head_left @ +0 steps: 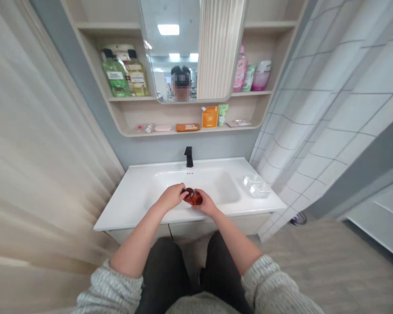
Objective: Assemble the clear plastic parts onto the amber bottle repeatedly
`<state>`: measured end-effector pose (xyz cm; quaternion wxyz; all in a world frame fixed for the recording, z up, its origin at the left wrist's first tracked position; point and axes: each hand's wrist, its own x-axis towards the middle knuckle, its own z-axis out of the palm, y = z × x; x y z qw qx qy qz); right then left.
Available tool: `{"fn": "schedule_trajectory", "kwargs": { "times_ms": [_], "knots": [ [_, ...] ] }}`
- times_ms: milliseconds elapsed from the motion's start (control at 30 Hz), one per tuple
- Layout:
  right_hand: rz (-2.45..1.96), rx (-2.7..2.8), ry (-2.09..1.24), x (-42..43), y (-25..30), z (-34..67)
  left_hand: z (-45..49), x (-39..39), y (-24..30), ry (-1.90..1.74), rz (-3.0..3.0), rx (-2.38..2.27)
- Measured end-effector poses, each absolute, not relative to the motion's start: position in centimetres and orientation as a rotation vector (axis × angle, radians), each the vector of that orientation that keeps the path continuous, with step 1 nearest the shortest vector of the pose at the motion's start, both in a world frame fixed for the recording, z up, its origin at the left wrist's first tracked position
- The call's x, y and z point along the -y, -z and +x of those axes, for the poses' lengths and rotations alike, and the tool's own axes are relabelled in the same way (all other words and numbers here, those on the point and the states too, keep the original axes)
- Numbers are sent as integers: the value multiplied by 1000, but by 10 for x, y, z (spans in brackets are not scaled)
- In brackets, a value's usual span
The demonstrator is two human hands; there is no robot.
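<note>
A small amber-brown bottle (192, 197) lies tilted on its side between my hands, over the front part of the white sink (229, 185). My left hand (173, 195) has its fingers closed at the dark cap end of the bottle. Wrapped round the other end, the base, is my right hand (205, 203). Whether the cap is on tight cannot be made out. Behind the hands stands a black faucet (189, 157) at the back of the basin.
Clear plastic boxes (256, 186) sit on the counter's right side. Above, a shelf unit (127, 129) holds green (115, 75) and yellow bottles (136, 76), pink bottles (240, 72), an orange pouch (210, 117) and a green tube (222, 114) around a mirror (173, 48). Curtains (26, 144) hang on both sides.
</note>
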<state>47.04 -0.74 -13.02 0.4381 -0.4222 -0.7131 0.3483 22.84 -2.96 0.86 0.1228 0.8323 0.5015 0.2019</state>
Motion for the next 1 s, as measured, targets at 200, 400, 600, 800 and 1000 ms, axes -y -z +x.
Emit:
{"fn": "schedule_trajectory", "kwargs": {
  "times_ms": [200, 400, 600, 800, 1000],
  "knots": [
    [-1033, 1742, -891, 9, 128, 471, 225, 29, -5, -604, 2500, -1340],
    [-1094, 1697, -907, 12, 121, 470, 206, 29, 33, -707, 2283, -1639],
    [-1189, 1546, -827, 16, 120, 468, 186, 29, 95, -353, 2145, -1872],
    [-1275, 1358, -684, 29, 119, 496, 185, 23, 106, -289, 2197, -1792],
    [-1381, 1247, -437, 60, 126, 582, 184, 24, 105, -272, 2201, -1818]
  ]
}}
